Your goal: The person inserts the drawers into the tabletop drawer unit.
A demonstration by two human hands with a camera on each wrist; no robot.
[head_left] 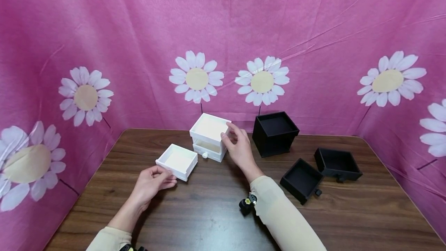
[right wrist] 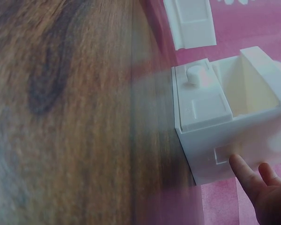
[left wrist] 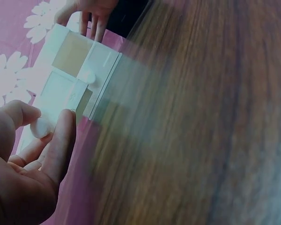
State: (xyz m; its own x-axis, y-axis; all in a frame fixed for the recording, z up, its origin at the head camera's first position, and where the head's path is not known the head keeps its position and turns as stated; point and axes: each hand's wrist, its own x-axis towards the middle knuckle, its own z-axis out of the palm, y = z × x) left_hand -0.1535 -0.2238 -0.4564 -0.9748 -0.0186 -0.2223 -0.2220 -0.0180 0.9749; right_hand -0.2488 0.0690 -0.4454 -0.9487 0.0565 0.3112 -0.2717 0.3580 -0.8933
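A white drawer cabinet [head_left: 209,129] stands near the back of the table, its lower drawer [head_left: 209,150] in place and its upper slot empty. Front and left of it, my left hand [head_left: 155,181] holds a loose white drawer [head_left: 177,160]. In the left wrist view, the thumb and fingers pinch that drawer's round knob [left wrist: 41,127]. Against the cabinet's right side is my right hand [head_left: 240,146], its thumb by the front top corner. The right wrist view shows fairly straight fingers [right wrist: 247,176] touching the side wall, below the upper slot.
Right of the white cabinet stands a black cabinet [head_left: 275,134] with an open front. Two loose black drawers, one nearer [head_left: 301,181] and one farther right [head_left: 338,164], lie on the brown wooden table [head_left: 209,216]. A pink flowered cloth [head_left: 226,22] hangs behind the table and at its sides.
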